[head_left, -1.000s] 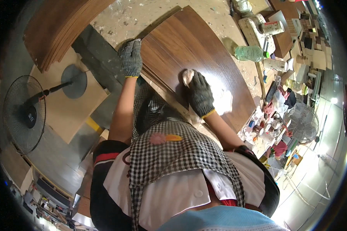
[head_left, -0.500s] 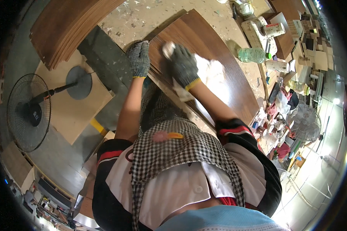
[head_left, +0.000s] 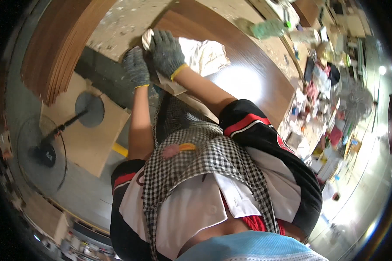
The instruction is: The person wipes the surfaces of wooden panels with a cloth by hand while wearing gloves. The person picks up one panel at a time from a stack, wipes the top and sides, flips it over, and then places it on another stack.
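Observation:
A brown wood-grain panel (head_left: 259, 61) lies on the worktable, with a bright glare on its face. My right hand (head_left: 166, 51), in a grey knit glove with a yellow cuff, presses a bunched white cloth (head_left: 147, 39) at the panel's left end. More white cloth (head_left: 207, 55) spreads over the panel to the right of that hand. My left hand (head_left: 136, 67), gloved the same way, is closed at the panel's left edge, just beside the right hand. Its fingertips are partly hidden, and the edge under both hands is covered.
Curved brown panels (head_left: 59, 48) are stacked at the upper left. A standing fan (head_left: 43, 152) is at the left, its round base (head_left: 89, 108) on a cardboard sheet (head_left: 80, 143). A green plastic bottle (head_left: 268, 29) lies on the stained worktable (head_left: 126, 21). Cluttered goods fill the right side.
My right hand has slid left across the panel with the cloth, up close to my left hand. The whole view has shifted and turned; my left hand still stays at the panel's edge.

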A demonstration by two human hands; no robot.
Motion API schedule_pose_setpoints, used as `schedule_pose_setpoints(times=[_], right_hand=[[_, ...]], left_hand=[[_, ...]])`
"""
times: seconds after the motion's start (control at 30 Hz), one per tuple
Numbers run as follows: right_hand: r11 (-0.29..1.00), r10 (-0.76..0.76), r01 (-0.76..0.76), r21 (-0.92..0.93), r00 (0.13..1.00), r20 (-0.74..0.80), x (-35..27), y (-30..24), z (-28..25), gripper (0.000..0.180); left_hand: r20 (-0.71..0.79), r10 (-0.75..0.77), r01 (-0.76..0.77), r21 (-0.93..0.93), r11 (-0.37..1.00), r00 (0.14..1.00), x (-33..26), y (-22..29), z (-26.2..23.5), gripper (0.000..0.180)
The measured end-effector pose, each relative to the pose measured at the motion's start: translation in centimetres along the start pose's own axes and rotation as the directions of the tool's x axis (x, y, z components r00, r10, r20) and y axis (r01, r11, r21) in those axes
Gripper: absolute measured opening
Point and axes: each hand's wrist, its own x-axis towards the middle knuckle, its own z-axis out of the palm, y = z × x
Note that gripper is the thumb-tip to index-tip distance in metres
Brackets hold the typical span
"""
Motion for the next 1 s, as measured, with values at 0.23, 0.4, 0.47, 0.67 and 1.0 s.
schedule_pose_setpoints(times=[0.23, 0.4, 0.47, 0.67, 1.0], right_hand=[[0.561, 0.74, -0.736, 0.379, 0.651, 0.168, -20.4, 8.3, -17.0, 0.035], [0.772, 0.633, -0.636, -0.003, 0.768, -0.094, -30.8, 15.1, -21.5, 0.038], [0.845, 0.526, -0.506, 0.172, 0.845, -0.096, -27.9, 12.5, -21.7, 0.038], [0.916, 0.393, -0.369, -0.16, 0.906, 0.159, -21.7, 7.3, -12.2, 0.037], [0.992, 0.028, -0.018, 0.121, 0.996, -0.086, -5.5, 6.3, -5.2, 0.039]], left_hand=[[0.046, 0.007, -0.009, 0.036, 0.999, 0.999, 0.5, 2.3, -0.7, 0.036], [0.068, -0.007, 0.003, 0.049, 0.999, 0.998, 0.5, 2.2, -0.6, 0.038], [0.095, -0.016, 0.009, 0.08, 0.997, 0.995, 0.4, 2.5, -0.6, 0.039], [0.12, -0.022, 0.012, 0.082, 0.997, 0.993, 0.2, 0.9, -0.2, 0.036], [0.063, -0.008, 0.006, 0.026, 1.0, 0.998, 0.8, 2.2, 0.1, 0.034]])
